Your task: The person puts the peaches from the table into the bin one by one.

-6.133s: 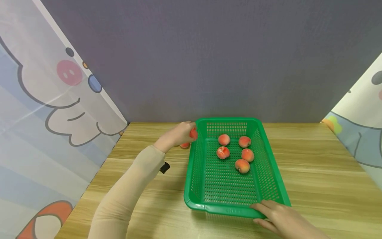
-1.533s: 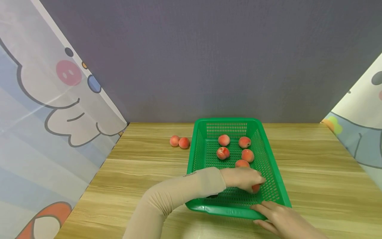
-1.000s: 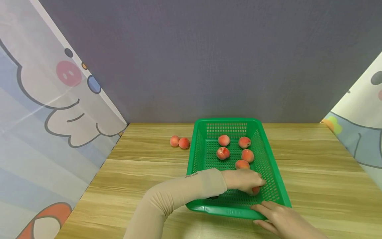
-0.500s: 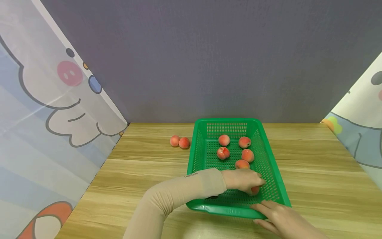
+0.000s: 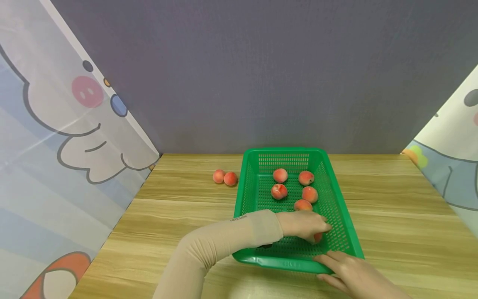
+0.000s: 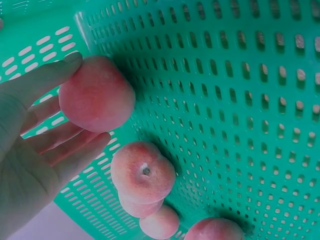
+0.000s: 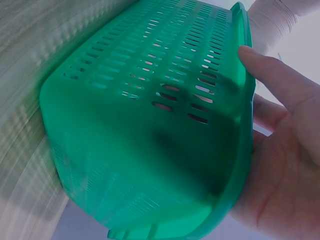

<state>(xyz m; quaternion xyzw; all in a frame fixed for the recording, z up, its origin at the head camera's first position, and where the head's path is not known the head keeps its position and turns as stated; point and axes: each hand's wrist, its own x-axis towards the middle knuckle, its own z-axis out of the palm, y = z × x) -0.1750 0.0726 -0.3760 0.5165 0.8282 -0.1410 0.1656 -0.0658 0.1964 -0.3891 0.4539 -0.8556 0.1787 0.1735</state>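
My left hand (image 5: pixel 304 225) is down inside the green plastic basket (image 5: pixel 244 199), near its front right corner. It holds a red-orange peach (image 6: pixel 97 94) between thumb and fingers, close to the basket's slotted floor and wall. In the head view most of that peach is hidden under the hand. Just behind it lies another peach (image 5: pixel 303 205), partly covered by the hand. Several more peaches, among them a mottled one (image 5: pixel 279 192), rest farther back on the basket floor. My right hand (image 5: pixel 345 268) grips the basket's front rim at the right corner, thumb outside and fingers over the edge.
Two peaches, a paler one (image 5: pixel 218 176) and a redder one (image 5: pixel 230 179), lie side by side on the wooden table (image 5: pixel 179 216), left of the basket. A grey wall (image 5: pixel 239 83) stands behind the table, and cartoon-print sheets (image 5: pixel 48 124) hang at both sides.
Since the oldest frame, my left hand has carried a peach from beside the basket's back left rim into its front right part. It barely moves in the later frames; my right hand stays put.
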